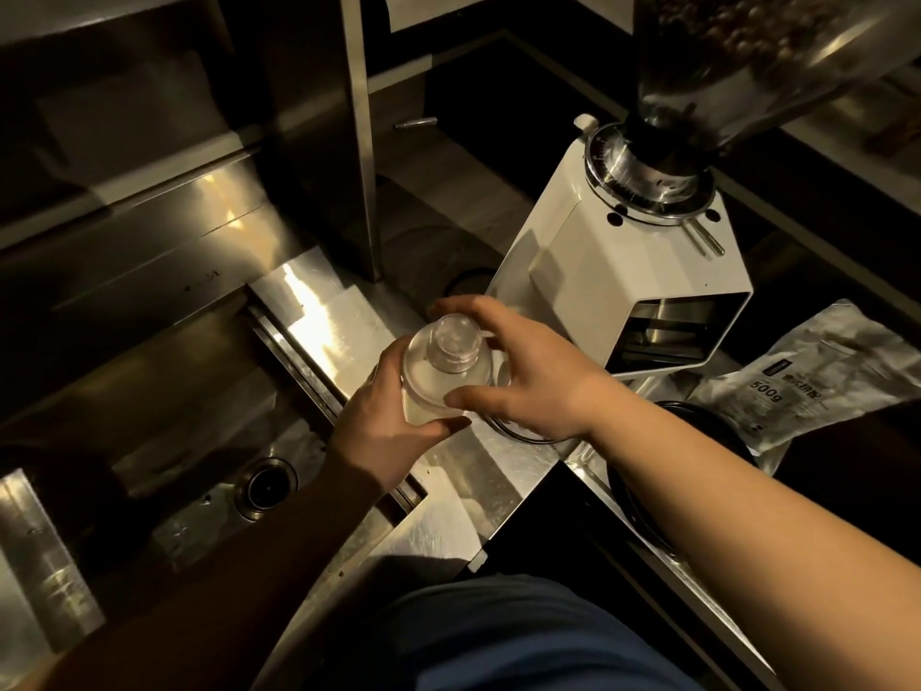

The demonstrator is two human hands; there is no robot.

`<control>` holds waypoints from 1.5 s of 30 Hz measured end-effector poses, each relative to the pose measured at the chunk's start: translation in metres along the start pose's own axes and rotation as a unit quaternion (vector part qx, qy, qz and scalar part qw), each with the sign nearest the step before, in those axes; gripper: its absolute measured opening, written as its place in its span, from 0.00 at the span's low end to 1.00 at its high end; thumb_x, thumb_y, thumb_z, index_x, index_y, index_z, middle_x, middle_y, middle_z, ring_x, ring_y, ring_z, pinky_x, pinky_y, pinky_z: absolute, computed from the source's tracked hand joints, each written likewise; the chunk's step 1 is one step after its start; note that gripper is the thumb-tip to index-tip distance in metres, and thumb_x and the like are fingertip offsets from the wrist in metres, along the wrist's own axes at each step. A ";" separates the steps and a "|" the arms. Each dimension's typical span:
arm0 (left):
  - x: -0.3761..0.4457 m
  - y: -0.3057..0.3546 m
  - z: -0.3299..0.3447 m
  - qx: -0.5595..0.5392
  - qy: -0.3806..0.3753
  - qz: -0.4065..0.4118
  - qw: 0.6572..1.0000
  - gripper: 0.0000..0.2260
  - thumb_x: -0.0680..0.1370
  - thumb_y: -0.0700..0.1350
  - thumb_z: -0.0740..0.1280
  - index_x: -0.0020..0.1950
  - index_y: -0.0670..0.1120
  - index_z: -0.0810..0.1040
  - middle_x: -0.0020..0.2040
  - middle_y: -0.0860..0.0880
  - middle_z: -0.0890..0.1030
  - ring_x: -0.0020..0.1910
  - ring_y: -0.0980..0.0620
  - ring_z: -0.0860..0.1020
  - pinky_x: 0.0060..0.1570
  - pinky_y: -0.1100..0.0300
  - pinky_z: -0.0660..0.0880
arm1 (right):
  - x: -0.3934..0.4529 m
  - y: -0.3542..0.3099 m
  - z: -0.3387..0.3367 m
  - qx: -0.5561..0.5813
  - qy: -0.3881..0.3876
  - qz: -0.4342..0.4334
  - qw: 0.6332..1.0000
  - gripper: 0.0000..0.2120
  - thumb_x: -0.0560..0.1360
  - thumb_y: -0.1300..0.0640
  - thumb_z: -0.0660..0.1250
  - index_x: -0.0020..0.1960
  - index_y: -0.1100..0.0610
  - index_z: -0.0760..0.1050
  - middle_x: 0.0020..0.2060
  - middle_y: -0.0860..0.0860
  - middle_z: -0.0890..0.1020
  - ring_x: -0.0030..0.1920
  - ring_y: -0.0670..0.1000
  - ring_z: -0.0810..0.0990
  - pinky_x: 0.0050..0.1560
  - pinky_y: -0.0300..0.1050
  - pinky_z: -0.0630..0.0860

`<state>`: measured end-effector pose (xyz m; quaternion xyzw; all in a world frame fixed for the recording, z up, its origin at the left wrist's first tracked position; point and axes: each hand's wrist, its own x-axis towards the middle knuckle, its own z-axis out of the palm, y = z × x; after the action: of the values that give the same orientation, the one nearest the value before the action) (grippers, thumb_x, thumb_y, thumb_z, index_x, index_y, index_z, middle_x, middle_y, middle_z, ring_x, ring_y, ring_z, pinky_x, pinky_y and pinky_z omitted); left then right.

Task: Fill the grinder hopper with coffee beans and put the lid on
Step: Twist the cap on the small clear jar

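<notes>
A clear lid (443, 366) with a round knob on top is held above the steel counter's edge. My left hand (383, 426) grips it from below and the left. My right hand (533, 376) wraps it from the right, thumb on its near side and fingers over its far side. The white grinder (613, 271) stands just right of my hands. Its tinted hopper (722, 67) holds coffee beans, and its top is out of frame. A silver 500g coffee bag (817, 376) lies flat to the right of the grinder.
A steel sink (174, 391) with a round drain (266, 486) lies to the left, below the counter strip (324, 311). A black round container (697, 421) sits under my right forearm. A metal ring (518, 433) shows beneath my right palm. A steel post (361, 142) rises behind.
</notes>
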<state>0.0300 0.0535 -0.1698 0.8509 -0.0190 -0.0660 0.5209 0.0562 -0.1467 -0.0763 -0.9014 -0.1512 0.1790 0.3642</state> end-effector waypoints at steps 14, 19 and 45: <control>0.001 -0.002 0.001 -0.001 -0.001 0.013 1.000 0.43 0.66 0.54 0.86 0.76 0.60 0.67 0.65 0.59 0.80 0.64 0.56 0.80 0.61 0.53 0.80 | 0.002 -0.013 0.003 -0.040 0.048 0.031 0.998 0.47 0.69 0.39 0.82 0.82 0.47 0.65 0.75 0.47 0.77 0.74 0.53 0.77 0.71 0.59 0.78; 0.004 -0.004 0.001 0.004 -0.009 0.017 1.000 0.45 0.65 0.55 0.86 0.77 0.57 0.67 0.64 0.59 0.80 0.62 0.58 0.79 0.59 0.59 0.78 | 0.001 -0.028 0.020 -0.098 0.126 0.080 0.984 0.43 0.69 0.33 0.82 0.76 0.49 0.70 0.67 0.47 0.76 0.67 0.52 0.75 0.64 0.53 0.77; -0.007 0.056 -0.020 0.003 0.035 0.073 0.997 0.61 0.60 0.55 0.84 0.86 0.59 0.51 0.84 0.60 0.62 0.81 0.58 0.62 0.76 0.55 0.65 | -0.043 -0.034 0.006 -0.002 0.218 -0.036 0.975 0.35 0.77 0.40 0.77 0.79 0.48 0.70 0.72 0.43 0.76 0.68 0.43 0.77 0.60 0.35 0.74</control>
<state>0.0275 0.0461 -0.1107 0.8508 -0.0626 0.0022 0.5217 0.0107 -0.1369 -0.0466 -0.9133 -0.1013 -0.0351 0.3928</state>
